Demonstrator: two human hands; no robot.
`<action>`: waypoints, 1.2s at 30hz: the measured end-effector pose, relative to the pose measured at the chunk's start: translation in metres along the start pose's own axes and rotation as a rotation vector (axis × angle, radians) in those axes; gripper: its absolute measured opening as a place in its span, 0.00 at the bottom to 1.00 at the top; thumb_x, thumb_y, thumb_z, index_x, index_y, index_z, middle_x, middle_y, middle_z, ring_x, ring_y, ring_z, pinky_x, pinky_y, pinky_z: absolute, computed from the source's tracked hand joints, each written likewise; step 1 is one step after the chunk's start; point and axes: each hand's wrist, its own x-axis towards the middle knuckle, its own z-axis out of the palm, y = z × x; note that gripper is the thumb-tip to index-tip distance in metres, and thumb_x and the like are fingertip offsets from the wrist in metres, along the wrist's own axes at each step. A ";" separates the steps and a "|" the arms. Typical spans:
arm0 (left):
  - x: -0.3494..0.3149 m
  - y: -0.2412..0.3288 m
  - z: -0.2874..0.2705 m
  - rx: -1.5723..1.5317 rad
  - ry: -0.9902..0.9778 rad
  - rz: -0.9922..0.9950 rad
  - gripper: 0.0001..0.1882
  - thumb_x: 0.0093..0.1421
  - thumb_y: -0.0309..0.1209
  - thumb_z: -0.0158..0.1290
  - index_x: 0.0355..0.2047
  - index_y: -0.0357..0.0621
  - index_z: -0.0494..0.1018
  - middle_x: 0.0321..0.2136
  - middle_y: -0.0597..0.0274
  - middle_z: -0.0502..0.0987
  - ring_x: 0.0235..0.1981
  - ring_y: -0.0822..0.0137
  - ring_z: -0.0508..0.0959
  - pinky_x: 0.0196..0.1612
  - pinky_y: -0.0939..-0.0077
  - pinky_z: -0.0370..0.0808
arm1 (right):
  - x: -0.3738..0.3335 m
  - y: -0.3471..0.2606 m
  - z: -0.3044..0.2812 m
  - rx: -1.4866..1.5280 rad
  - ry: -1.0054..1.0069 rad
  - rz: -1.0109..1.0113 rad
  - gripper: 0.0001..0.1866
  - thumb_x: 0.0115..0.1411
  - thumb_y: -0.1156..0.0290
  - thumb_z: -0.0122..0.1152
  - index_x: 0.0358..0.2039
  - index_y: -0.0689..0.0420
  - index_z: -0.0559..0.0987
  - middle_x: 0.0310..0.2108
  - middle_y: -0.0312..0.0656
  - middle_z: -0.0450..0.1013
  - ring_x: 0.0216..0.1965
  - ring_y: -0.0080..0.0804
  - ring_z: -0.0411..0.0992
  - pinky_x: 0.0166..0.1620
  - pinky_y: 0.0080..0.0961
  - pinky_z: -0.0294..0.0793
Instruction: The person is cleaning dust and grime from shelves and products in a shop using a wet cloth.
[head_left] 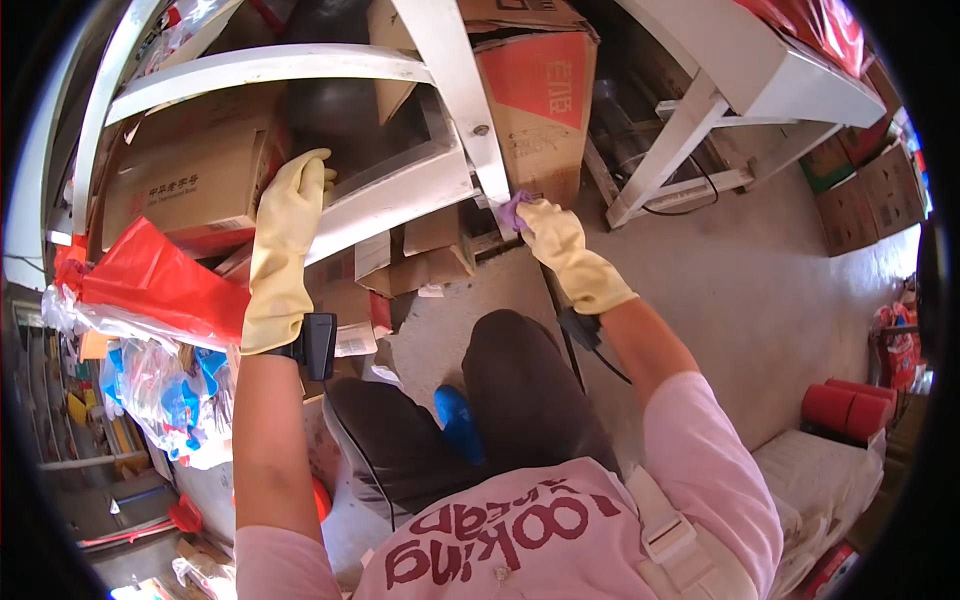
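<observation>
Both my hands wear cream rubber gloves. My right hand [555, 240] is closed on a purple cloth [517, 211], pressed against the foot of a white table leg [470, 110]. My left hand [297, 195] is over the left end of the lower white rail [390, 205], beside a brown cardboard box [185, 180]. Its fingers are loosely bent with nothing visible in them; whether they touch the rail is hard to tell.
Red plastic sheeting [165, 285] and clear bags [170, 390] lie at my left. Behind the leg stands a tall red-and-brown carton [540, 110]. Another white table frame [690, 140] is at the far right, with a black cable by its base. Torn cardboard [425, 250] lies under the rail.
</observation>
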 end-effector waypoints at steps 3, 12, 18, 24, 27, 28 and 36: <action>-0.002 0.002 0.001 -0.056 0.022 0.002 0.18 0.72 0.37 0.47 0.54 0.44 0.79 0.40 0.53 0.85 0.40 0.62 0.85 0.47 0.70 0.79 | -0.013 -0.026 -0.054 0.333 0.387 0.044 0.15 0.54 0.71 0.69 0.43 0.54 0.79 0.38 0.50 0.79 0.40 0.52 0.80 0.40 0.43 0.80; -0.003 0.020 -0.004 0.075 -0.027 -0.051 0.18 0.73 0.39 0.46 0.55 0.46 0.78 0.42 0.53 0.85 0.43 0.63 0.85 0.49 0.71 0.78 | 0.010 -0.078 -0.092 0.140 0.451 -0.375 0.10 0.57 0.68 0.65 0.40 0.52 0.78 0.31 0.43 0.76 0.28 0.52 0.76 0.31 0.44 0.76; -0.008 0.016 -0.008 0.076 -0.044 -0.079 0.18 0.74 0.38 0.45 0.56 0.46 0.78 0.43 0.52 0.85 0.45 0.63 0.84 0.51 0.72 0.77 | -0.033 -0.064 -0.084 0.353 0.286 -0.055 0.10 0.58 0.70 0.64 0.40 0.52 0.77 0.33 0.44 0.77 0.33 0.51 0.77 0.38 0.48 0.76; -0.003 0.019 -0.006 0.132 -0.053 -0.001 0.20 0.73 0.39 0.44 0.56 0.45 0.77 0.43 0.54 0.85 0.45 0.63 0.84 0.51 0.72 0.76 | 0.014 -0.107 -0.116 0.131 0.572 -0.309 0.14 0.55 0.72 0.64 0.43 0.57 0.77 0.26 0.39 0.77 0.27 0.41 0.80 0.28 0.38 0.77; -0.002 0.011 -0.004 0.165 -0.064 0.015 0.21 0.72 0.40 0.43 0.55 0.44 0.77 0.44 0.55 0.85 0.44 0.62 0.84 0.52 0.72 0.76 | 0.022 -0.123 -0.099 -0.009 0.210 -0.486 0.13 0.55 0.72 0.63 0.42 0.57 0.78 0.31 0.40 0.79 0.32 0.40 0.82 0.31 0.38 0.80; -0.001 0.008 -0.003 0.169 -0.050 0.045 0.20 0.72 0.40 0.44 0.55 0.45 0.78 0.43 0.55 0.85 0.44 0.61 0.84 0.51 0.70 0.77 | 0.024 -0.123 -0.091 -0.040 0.084 -0.430 0.11 0.58 0.72 0.61 0.42 0.54 0.80 0.36 0.43 0.80 0.36 0.41 0.83 0.33 0.38 0.81; 0.000 0.004 -0.005 0.164 0.020 0.055 0.19 0.70 0.40 0.45 0.52 0.48 0.80 0.39 0.54 0.86 0.41 0.56 0.85 0.49 0.65 0.78 | -0.011 -0.004 -0.092 0.577 -0.269 -0.001 0.19 0.66 0.56 0.61 0.43 0.60 0.81 0.39 0.48 0.80 0.41 0.45 0.80 0.45 0.41 0.78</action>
